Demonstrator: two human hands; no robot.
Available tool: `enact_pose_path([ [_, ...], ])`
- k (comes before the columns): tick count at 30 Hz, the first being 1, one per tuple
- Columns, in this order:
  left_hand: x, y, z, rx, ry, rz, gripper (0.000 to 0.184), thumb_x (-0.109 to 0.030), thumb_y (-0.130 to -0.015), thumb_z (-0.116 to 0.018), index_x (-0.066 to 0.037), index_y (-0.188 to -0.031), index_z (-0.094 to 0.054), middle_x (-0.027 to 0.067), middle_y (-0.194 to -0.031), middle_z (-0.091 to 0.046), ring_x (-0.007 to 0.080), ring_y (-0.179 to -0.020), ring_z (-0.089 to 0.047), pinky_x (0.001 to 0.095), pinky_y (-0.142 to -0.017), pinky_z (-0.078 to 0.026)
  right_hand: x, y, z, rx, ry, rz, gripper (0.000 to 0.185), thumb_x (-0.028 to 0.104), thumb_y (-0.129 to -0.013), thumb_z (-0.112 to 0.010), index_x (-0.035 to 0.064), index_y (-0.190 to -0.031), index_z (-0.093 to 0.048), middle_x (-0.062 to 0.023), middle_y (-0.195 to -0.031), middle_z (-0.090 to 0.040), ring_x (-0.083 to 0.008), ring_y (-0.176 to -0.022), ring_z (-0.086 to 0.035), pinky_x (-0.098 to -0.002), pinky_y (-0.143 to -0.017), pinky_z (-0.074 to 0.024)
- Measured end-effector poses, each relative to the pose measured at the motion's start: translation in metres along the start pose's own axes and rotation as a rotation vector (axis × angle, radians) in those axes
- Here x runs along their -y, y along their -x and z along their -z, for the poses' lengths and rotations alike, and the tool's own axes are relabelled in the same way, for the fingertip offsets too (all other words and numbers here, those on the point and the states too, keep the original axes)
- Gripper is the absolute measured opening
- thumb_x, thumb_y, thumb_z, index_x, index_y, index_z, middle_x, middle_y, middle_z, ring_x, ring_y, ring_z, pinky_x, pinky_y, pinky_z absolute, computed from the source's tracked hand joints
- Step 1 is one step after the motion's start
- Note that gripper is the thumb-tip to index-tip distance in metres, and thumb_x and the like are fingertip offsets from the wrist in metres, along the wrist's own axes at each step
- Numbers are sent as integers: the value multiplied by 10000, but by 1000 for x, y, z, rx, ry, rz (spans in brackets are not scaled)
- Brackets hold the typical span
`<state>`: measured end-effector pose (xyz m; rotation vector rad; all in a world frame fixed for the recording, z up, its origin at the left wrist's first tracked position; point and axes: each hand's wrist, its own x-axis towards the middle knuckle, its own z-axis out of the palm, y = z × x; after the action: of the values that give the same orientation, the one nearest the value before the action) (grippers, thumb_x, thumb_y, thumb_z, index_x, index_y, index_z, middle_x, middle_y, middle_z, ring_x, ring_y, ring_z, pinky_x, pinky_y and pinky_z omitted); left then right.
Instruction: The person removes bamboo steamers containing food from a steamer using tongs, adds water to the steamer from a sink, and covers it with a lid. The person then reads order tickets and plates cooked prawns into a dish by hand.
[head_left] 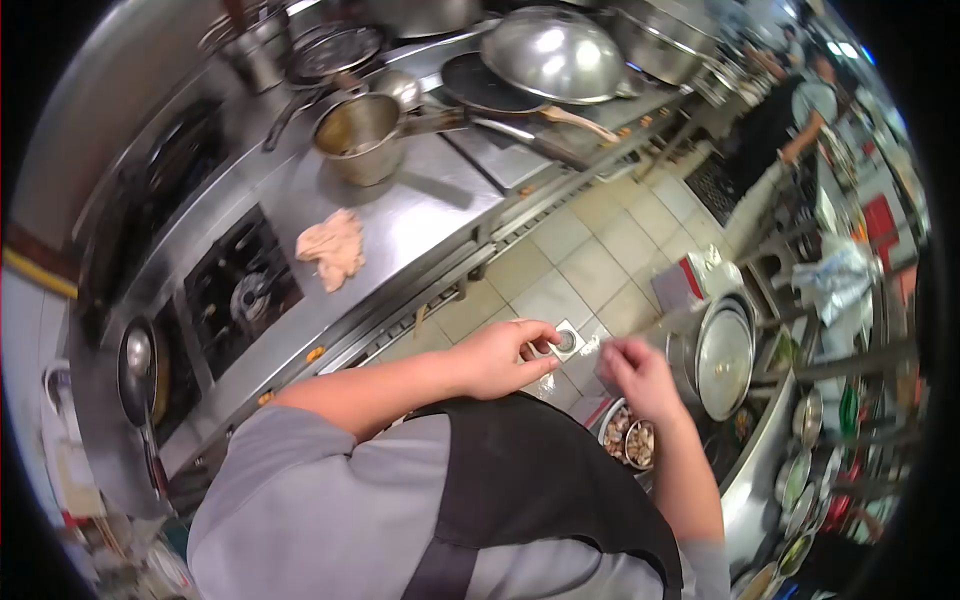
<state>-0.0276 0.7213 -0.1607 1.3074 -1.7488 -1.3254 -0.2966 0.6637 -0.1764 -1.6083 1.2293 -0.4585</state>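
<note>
My left hand [510,355] is held out over the floor in front of my apron, its fingers curled with a gap between them and the thumb. Nothing shows in that gap. Just past its fingertips, a square floor drain [567,341] appears in the tiles. My right hand [642,376] is in the air a little to the right, slightly blurred, its fingers drawn together; whatever they may hold cannot be made out. Below the right hand are a white tub [604,428] and a bowl [630,455] with pale and brown chopped pieces.
On the steel stove counter [440,235] at left are a saucepan [358,140], a pinkish cloth [332,247], a gas burner [250,292] and a large metal dome [550,52]. Large pots [725,360] stand at right. Another person [790,120] is farther back along the aisle.
</note>
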Motion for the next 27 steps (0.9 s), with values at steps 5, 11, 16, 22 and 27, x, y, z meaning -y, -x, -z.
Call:
enact_pose_path([
  [5,32,60,49,-140,109,99,377,-221,-923,-641,-4,-1221,-558,118,-1058,-618,177,-888,-622,315,-798,-525,104,-174,-37,-92,76,483,515,308,-885,-706,32,-1287,-545,-126,-1114,-644,-166,-818,-618,-297,-704,-508],
  [11,49,154,79,-352,88,270,398,-247,-917,-647,-2,-1218,-560,80,-997,-640,148,-859,-625,304,-776,-520,208,-287,-97,149,-212,-10,878,644,-815,-647,201,-1483,-291,-188,-1235,-554,-238,-866,-659,-391,-681,-530],
  [16,77,268,36,-770,45,506,380,-263,-901,-660,-14,-1178,-583,98,-957,-660,171,-841,-637,314,-766,-521,204,-324,-141,276,-325,-49,382,493,-920,-587,134,-1049,-572,-34,-812,-644,-197,-728,-648,-426,-709,-544],
  [22,48,381,-77,-1005,32,838,371,-257,-905,-660,-4,-1167,-588,95,-950,-658,173,-847,-639,311,-771,-521,180,-282,-175,-8,-442,206,311,383,-938,-600,80,-945,-527,-60,-687,-614,-163,-494,-581,-286,-407,-464],
  [27,37,426,-139,-1136,285,892,293,-148,-917,-645,15,-1155,-591,76,-949,-659,130,-842,-625,273,-767,-516,152,-209,-151,-10,-539,329,255,329,-954,-586,85,-946,-516,-68,-665,-586,-143,-474,-539,-284,-409,-444],
])
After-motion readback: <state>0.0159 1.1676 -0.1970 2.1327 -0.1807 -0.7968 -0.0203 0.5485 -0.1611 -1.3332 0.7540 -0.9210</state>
